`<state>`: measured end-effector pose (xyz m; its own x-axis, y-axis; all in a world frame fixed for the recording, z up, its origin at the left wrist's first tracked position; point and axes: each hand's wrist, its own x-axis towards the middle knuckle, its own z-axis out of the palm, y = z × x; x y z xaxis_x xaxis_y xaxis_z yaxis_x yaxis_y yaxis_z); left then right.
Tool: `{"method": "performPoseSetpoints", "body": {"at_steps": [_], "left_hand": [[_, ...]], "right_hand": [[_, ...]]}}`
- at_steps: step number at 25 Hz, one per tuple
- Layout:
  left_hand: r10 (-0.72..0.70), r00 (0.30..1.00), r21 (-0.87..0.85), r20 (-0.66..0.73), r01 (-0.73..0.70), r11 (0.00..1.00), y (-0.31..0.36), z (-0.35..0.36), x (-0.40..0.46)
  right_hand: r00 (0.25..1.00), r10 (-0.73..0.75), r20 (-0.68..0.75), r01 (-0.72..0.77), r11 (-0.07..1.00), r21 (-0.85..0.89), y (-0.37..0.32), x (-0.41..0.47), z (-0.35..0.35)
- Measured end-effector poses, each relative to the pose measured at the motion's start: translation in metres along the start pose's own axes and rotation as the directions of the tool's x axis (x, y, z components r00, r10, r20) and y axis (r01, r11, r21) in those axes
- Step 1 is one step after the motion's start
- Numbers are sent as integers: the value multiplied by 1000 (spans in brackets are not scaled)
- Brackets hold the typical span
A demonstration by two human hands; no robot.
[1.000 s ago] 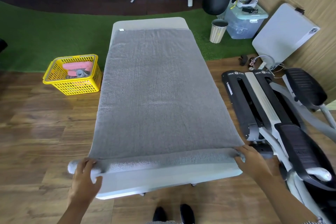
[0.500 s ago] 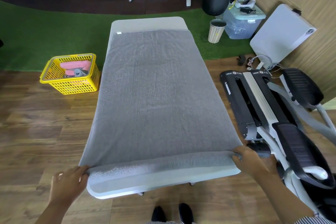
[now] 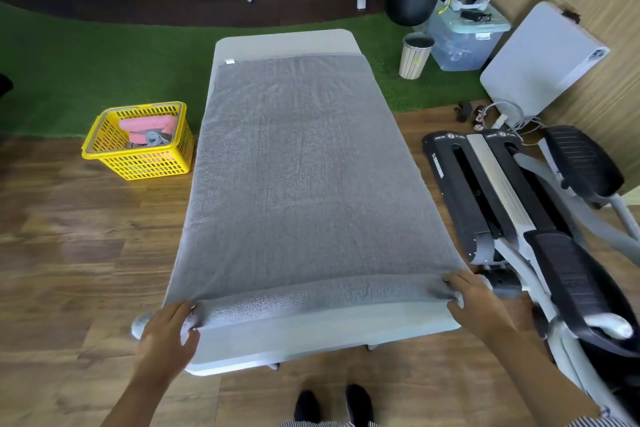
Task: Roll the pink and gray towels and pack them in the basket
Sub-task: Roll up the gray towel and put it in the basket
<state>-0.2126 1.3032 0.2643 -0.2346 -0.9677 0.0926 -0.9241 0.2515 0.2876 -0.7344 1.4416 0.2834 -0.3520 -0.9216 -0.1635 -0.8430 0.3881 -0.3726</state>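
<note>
1. Gray towel [image 3: 298, 177] is spread flat along a long pale table [image 3: 322, 336], covering nearly all of it. Bare strip of table shows at the far end & along the near edge.
2. Near end of the towel is turned into a thin roll running across the table's width, w/ the left tip of the roll poking out past the table's left corner.
3. Left hand [image 3: 169, 333] sits on the left end of that roll, fingers curled over the top, thumb toward the table side, so the grip is holding the roll.
4. Right hand [image 3: 476, 305] is on the right end of the roll at the table's right corner, fingers bent down onto the cloth, grip on the roll too.
5. Yellow basket [image 3: 138, 163] stands on the wood floor [image 3: 69, 253] just left of the table, about halfway along it. Inside: a rolled pink towel [image 3: 147, 123] w/ a smaller gray roll [image 3: 154, 138] lying against it.
6. Exercise machine [image 3: 519, 211] is close on the right of the table. Farther back there's a small bin [image 3: 414, 57] on green turf [image 3: 86, 62], a clear storage box [image 3: 464, 38] & a folded white table [image 3: 540, 59] leaning on the wall.
7. Person's dark shoes [image 3: 334, 402] show at the bottom, right below the table's near edge.
</note>
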Motion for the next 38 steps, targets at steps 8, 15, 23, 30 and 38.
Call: {"method": "performPoseSetpoints", "body": {"at_steps": [8, 15, 23, 30, 38], "left_hand": [[73, 993, 112, 97, -83, 990, -2, -18, 9], [205, 979, -55, -14, -205, 977, 12, 2, 16], [105, 987, 45, 123, -112, 993, 13, -5, 17], [98, 994, 10, 52, -99, 995, 4, -8, 8], [35, 995, -32, 91, -32, 999, 15, -4, 6]], "right_hand": [[999, 37, -7, -38, 998, -45, 5, 9, -7], [992, -25, -125, 25, 1000, -1, 2, 10, 5], [999, 42, 6, -42, 999, 24, -9, 5, -7], [1000, -18, 2, 18, 994, -109, -10, 4, -1], [997, 33, -63, -26, 994, 109, -16, 1, 6]]}}
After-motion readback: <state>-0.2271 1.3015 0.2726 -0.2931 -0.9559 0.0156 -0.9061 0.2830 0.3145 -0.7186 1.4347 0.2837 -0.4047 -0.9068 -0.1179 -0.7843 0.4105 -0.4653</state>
